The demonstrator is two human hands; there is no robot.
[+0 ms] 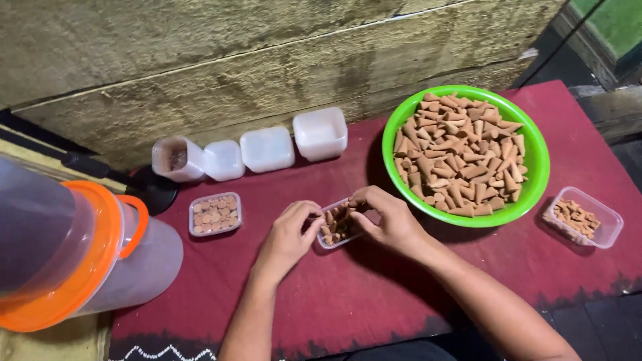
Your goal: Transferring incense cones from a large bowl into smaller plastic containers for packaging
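Green bowl (535,175) blocks right, big jar (80,254) left; bare cloth (374,287) btwn, near edge.

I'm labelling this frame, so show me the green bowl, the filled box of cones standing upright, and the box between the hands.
green bowl (538,157), head view, right rim.
filled box (215,214), head view, cone bases.
box between the hands (338,224), head view, cones inside.

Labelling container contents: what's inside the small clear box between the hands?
The small clear box holds brown cones, some standing upright. The left hand and right hand cover both ends, so how full it is cannot be seen.
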